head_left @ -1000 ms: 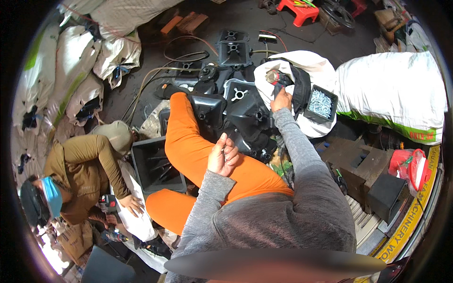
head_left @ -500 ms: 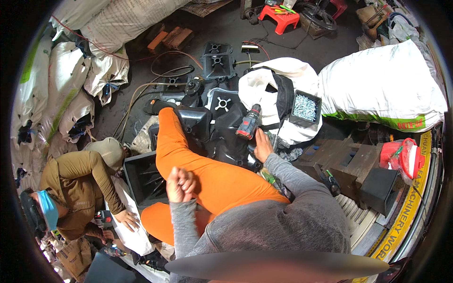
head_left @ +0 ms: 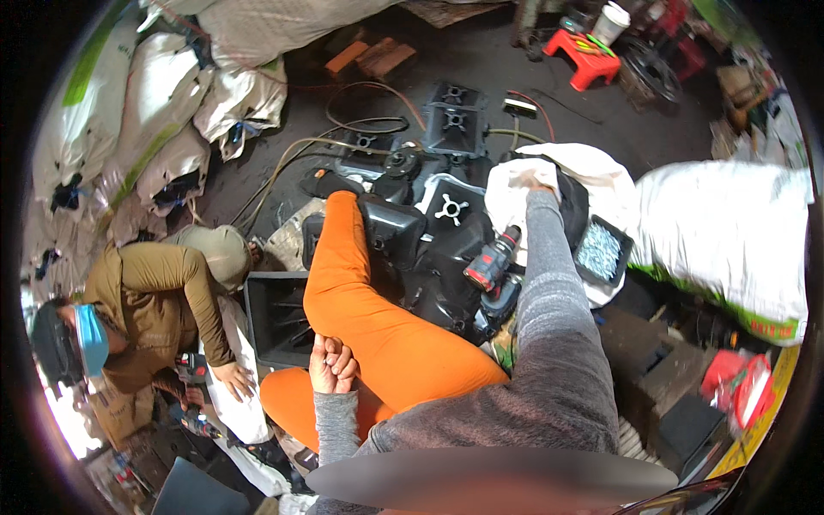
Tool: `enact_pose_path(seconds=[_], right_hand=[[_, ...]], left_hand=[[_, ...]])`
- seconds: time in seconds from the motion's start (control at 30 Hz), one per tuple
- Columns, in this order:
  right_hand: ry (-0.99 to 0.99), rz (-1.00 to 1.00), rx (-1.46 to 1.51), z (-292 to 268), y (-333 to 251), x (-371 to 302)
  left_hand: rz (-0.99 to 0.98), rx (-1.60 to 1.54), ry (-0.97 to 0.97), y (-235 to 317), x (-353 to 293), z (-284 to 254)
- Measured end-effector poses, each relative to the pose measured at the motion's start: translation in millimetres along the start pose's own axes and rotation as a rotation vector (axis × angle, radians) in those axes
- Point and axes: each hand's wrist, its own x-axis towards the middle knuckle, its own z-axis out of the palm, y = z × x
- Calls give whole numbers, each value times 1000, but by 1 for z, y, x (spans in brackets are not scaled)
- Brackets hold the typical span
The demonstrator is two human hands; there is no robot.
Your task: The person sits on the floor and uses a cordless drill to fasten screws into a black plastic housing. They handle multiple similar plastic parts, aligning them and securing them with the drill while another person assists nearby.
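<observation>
My left hand is curled closed over my orange-trousered leg; whatever lies inside its fingers, if anything, is hidden. My right arm stretches forward, and my right hand dips into the mouth of a white sack, its fingers out of sight. Just left of that forearm a cordless drill stands tilted among black plastic parts. On the sack's right side sits a black box of silvery screws. A square black plastic part with a pale cross-shaped hub lies beyond my knee.
To my left a co-worker in a brown top leans over a white sheet beside a black bin-like part. Hoses cross the floor. Farther off is a red stool. A full white sack and dark blocks are at right.
My right hand has left the drill's side and reached forward into the white sack. My left hand stays closed, a little lower against my leg. The view has shifted, moving the scene rightward.
</observation>
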Motion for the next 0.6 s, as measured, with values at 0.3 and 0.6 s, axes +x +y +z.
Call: enact_pose_path(seconds=[0.3, 0.6], right_hand=[[-15, -34, -887, -2, -75, -146], [160, -548, -603, -29, -75, -91]], left_hand=[[111, 80, 110, -4, -14, 9], [173, 94, 161, -9, -14, 27]])
